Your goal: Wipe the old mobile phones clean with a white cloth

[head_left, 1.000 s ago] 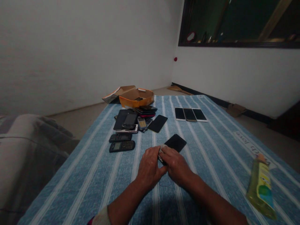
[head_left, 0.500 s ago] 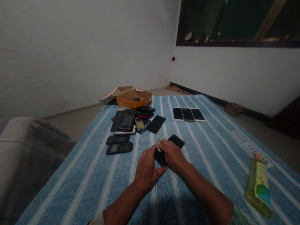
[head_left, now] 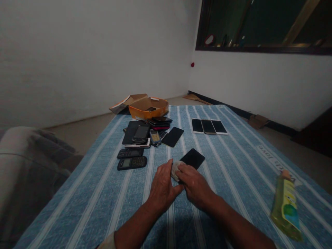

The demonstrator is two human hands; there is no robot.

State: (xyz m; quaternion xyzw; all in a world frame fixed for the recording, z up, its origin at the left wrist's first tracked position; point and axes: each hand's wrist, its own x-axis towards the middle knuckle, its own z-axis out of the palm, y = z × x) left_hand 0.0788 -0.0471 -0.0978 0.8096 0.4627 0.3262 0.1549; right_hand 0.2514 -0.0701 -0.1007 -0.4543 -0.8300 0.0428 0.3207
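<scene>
Box [head_left: 141, 113] with dark item [head_left: 151, 109] inside, right hand [head_left: 193, 181] gripping cloth [head_left: 175, 170], left hand [head_left: 162, 186], grip unclear

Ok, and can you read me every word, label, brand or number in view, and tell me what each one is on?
"th love", with a "W" before it: upside down on the striped cloth, partly hard to read.
Bottle label: too blurred to read.
Front keypad phone: key markings too small.
Orange box: nothing readable.

The striped cloth [head_left: 228, 166] reads "th love"; the bottle label [head_left: 290, 204] is too blurred.
</scene>
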